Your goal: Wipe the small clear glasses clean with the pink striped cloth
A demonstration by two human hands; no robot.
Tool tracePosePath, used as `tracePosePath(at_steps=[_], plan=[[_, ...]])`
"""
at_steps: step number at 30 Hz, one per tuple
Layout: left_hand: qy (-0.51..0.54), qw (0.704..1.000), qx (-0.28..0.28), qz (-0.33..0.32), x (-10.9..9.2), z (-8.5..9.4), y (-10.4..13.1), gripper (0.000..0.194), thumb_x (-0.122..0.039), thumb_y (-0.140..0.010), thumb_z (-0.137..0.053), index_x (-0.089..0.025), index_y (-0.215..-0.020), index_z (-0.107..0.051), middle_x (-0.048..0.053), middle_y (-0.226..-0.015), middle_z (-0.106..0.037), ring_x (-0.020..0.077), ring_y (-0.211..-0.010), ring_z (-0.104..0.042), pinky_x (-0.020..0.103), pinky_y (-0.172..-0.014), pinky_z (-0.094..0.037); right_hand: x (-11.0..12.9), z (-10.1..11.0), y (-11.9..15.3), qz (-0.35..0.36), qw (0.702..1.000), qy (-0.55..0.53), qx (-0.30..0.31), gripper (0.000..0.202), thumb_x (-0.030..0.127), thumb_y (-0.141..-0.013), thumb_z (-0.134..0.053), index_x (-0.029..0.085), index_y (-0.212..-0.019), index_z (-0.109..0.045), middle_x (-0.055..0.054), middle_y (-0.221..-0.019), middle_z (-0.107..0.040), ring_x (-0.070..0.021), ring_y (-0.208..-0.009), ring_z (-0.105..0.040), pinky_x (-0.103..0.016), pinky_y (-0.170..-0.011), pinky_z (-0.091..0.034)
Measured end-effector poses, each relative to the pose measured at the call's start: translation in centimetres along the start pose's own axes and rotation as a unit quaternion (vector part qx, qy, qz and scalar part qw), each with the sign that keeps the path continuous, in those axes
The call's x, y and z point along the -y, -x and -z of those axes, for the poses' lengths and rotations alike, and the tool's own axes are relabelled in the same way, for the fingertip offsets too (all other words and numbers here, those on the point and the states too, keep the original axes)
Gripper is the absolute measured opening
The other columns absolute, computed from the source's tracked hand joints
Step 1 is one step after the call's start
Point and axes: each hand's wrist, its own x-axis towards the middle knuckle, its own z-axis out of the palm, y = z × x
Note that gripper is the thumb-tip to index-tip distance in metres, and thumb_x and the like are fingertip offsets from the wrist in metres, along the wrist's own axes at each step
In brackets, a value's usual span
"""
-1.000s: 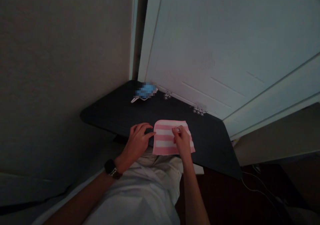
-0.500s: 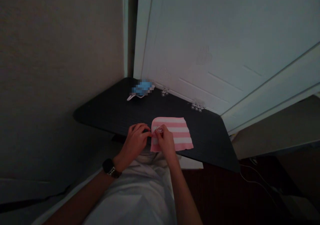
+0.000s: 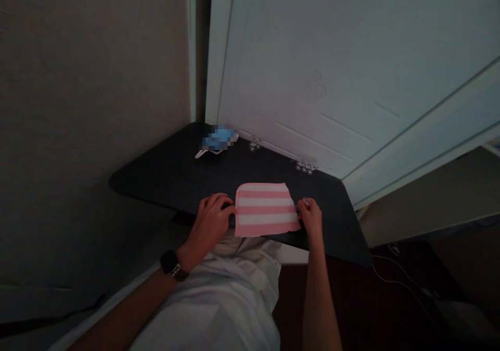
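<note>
A pink-and-white striped cloth [image 3: 267, 209] lies flat near the front edge of the dark tabletop. At its left edge, my left hand [image 3: 213, 216] pinches the border between thumb and finger. Just past the cloth's right edge is my right hand [image 3: 311, 216], its fingers closed round a small clear object [image 3: 307, 202], too small to name. Whether the right fingers also touch the cloth's edge is hard to tell.
A blue item with white loops [image 3: 219, 139], partly pixelated, rests at the back left of the black table [image 3: 164, 171]. Small clear round pieces [image 3: 254, 144] and several more [image 3: 305, 165] sit along the white panel [image 3: 281, 106] behind.
My right hand has moved right, from the left part of the cloth to beyond its right edge, with the small clear object. My left hand has stayed at the left edge.
</note>
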Motion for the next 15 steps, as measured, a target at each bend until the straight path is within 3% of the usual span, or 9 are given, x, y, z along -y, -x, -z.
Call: tracePosePath(at_steps=[5, 10, 15], plan=[[-0.002, 1.0, 0.007, 0.004, 0.1, 0.3, 0.1, 0.031, -0.006, -0.079, -0.047, -0.025, -0.092, -0.068, 0.007, -0.106, -0.061, 0.0269, -0.114, -0.046, 0.046, -0.09, -0.036, 2.2, -1.1, 2.2, 0.012, 0.998, -0.063, 0.027, 0.018, 0.037, -0.081, -0.048, 0.022, -0.073, -0.051, 0.005, -0.054, -0.046, -0.0127, -0.046, -0.046, -0.026, -0.047, -0.035], [0.025, 0.999, 0.002, -0.019, 0.5, 0.5, 0.2, 0.033, -0.005, -0.079, -0.047, -0.023, -0.098, -0.067, 0.007, -0.107, -0.061, 0.0255, -0.11, -0.048, 0.044, -0.089, -0.038, 6.8, -3.8, 5.2, 0.037, 0.983, -0.125, 0.127, 0.021, 0.039, -0.082, -0.049, 0.021, -0.071, -0.05, 0.006, -0.054, -0.045, -0.0098, -0.045, -0.045, -0.022, -0.045, -0.036], [0.08, 0.993, 0.021, -0.08, 0.8, 0.7, 0.1, 0.024, -0.006, -0.08, -0.047, -0.02, -0.084, -0.066, 0.004, -0.097, -0.064, 0.0212, -0.1, -0.054, 0.04, -0.09, -0.038, 9.3, -7.0, 6.8, 0.082, 0.975, -0.103, 0.179, 0.015, 0.031, -0.081, -0.05, 0.021, -0.071, -0.049, 0.005, -0.06, -0.051, -0.0108, -0.053, -0.047, -0.021, -0.051, -0.034]])
